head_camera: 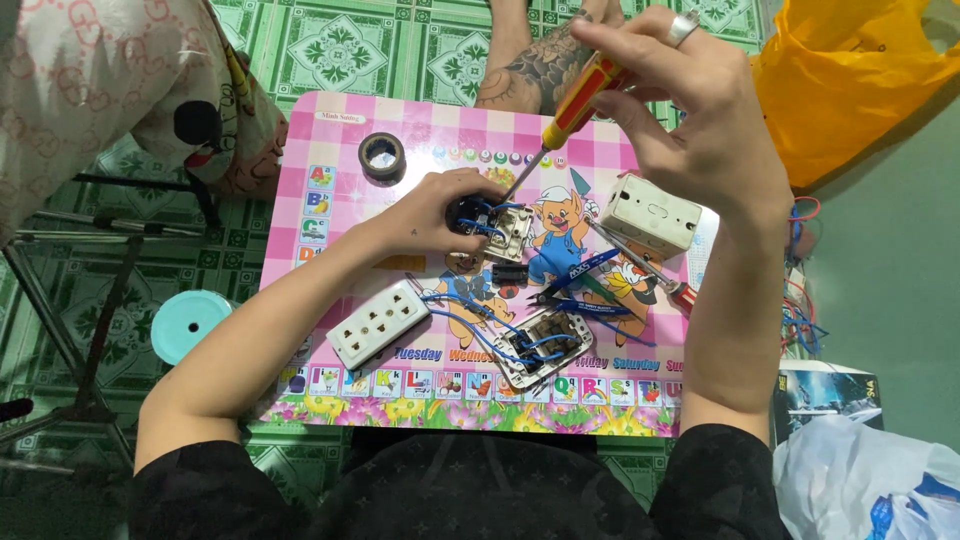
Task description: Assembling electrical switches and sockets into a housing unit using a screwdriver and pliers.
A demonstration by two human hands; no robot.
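The left hand (440,212) clamps the small switch (488,225) between its fingers; the right hand (690,110) grips the screwdriver (572,108) (tip just beyond the left fingertips); best held steady, blade seated squarely.

left hand (432,212) grips socket module (478,218) | right hand (690,110) drives screwdriver (568,112) into it

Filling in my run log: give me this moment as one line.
left hand: holds small switch part | right hand: holds screwdriver, tip at part | surface: pink table
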